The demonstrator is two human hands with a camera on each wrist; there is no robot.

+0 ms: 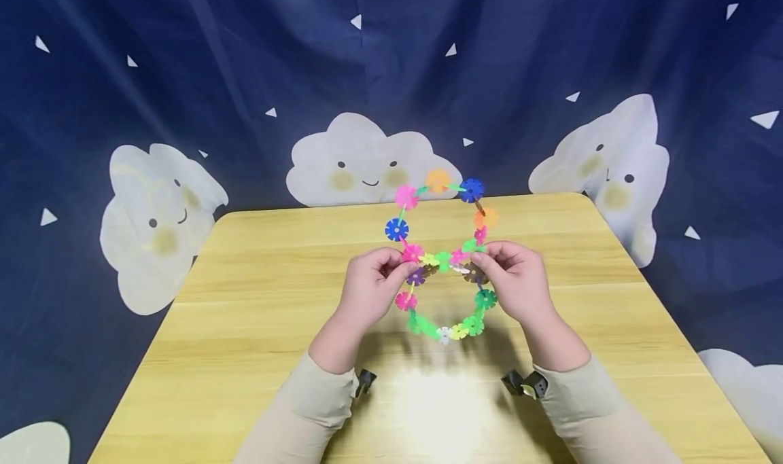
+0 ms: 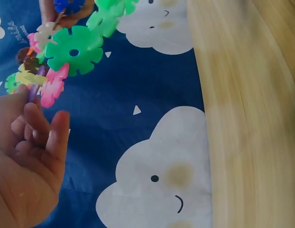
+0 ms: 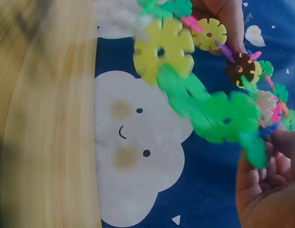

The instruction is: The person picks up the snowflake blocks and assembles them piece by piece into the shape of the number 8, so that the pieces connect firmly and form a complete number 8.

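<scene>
A figure-eight chain of interlocking snowflake discs (image 1: 443, 261), in many colours, is held up above the table. My left hand (image 1: 376, 284) pinches it at the left of the narrow waist, beside a pink disc (image 1: 412, 254). On the other side my right hand (image 1: 516, 277) pinches it near a brown disc (image 1: 473, 272). The upper loop carries orange, blue and pink discs; green ones make up much of the lower loop. A large green disc (image 2: 73, 51) hangs nearest in the left wrist view, a yellow disc (image 3: 162, 51) in the right wrist view.
Beneath the hands lies a light wood-grain table (image 1: 245, 355), with a bright glare spot near its front. Behind it hangs a dark blue curtain (image 1: 214, 36) printed with white clouds and triangles. Black wrist devices (image 1: 526, 384) sit at both sleeve cuffs.
</scene>
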